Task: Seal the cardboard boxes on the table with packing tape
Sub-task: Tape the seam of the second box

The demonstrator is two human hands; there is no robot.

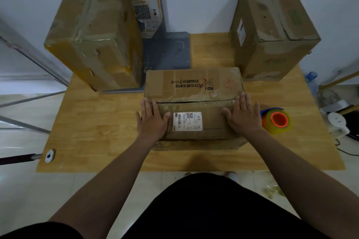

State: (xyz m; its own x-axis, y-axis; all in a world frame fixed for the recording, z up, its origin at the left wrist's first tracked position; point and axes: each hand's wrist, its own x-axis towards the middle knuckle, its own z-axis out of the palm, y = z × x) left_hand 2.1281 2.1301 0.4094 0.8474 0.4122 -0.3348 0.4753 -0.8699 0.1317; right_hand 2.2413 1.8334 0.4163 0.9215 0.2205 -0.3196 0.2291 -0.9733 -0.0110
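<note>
**Q:** Which containers did the figure show, and what did they hold?

**A:** Three cardboard boxes stood on the table [93,128]. The centre box [194,85] lay at the middle of the tabletop. Its top flaps were folded down and met at a seam where a thin dark gap showed. A white label [187,121] was stuck on the near flap. The left box [93,37] stood at 10 o'clock, upright and wrapped in glossy tape. The right box [272,31] stood at 2 o'clock, also upright, with its flaps shut. The contents of all three were hidden.

**Q:** How were the hands placed?

**A:** The left hand [151,120] lay flat on the near flap at 9 o'clock of the label, fingers straight and slightly spread. The right hand [242,116] mirrored it at 3 o'clock. Both palms pressed down, and neither hand held anything.

**Q:** Where was the tape?

**A:** The tape roll [276,120], with its orange core, rested on the table just beside the centre box at 3 o'clock, apart from both hands.

**Q:** And the surroundings?

**A:** The tabletop was light wood. A grey stand [167,50] bearing an orange poster [145,9] stood at 12 o'clock against a pale wall [204,2]. A blue-capped bottle [311,77] stood off the table's edge at 2 o'clock. The floor [23,190] was pale.
</note>
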